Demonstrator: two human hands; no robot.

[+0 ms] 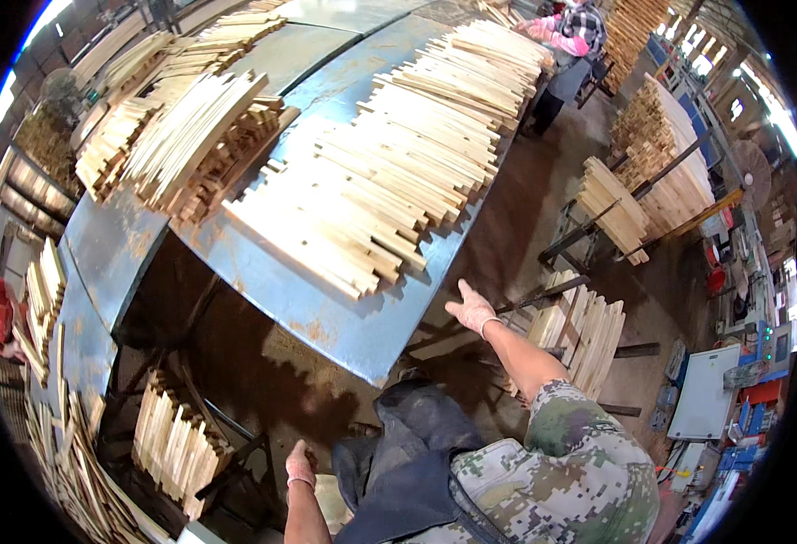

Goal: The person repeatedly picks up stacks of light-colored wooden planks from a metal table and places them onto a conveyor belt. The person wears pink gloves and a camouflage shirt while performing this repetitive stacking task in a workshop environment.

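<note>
My right hand [473, 308], in a thin pale glove, hangs just off the right edge of the metal table [344, 326]. Its fingers are stretched out and it holds nothing. Close beside it on the table lies a long row of wooden strips [362, 190], side by side with uneven ends, apart from the hand. Lower down, my left hand [301, 464], gloved too, is by my lap near the table's front corner. Its fingers look slightly apart, with nothing visible in them. A dark apron [417, 444] covers my front.
A stack of strips [190, 136] stands at the table's left. Strip bundles rest on low racks left [178, 444] and right [589, 335]. More stacked wood [661, 154] rises at far right. Co-workers are at the far end [566, 32] and left edge [0, 313].
</note>
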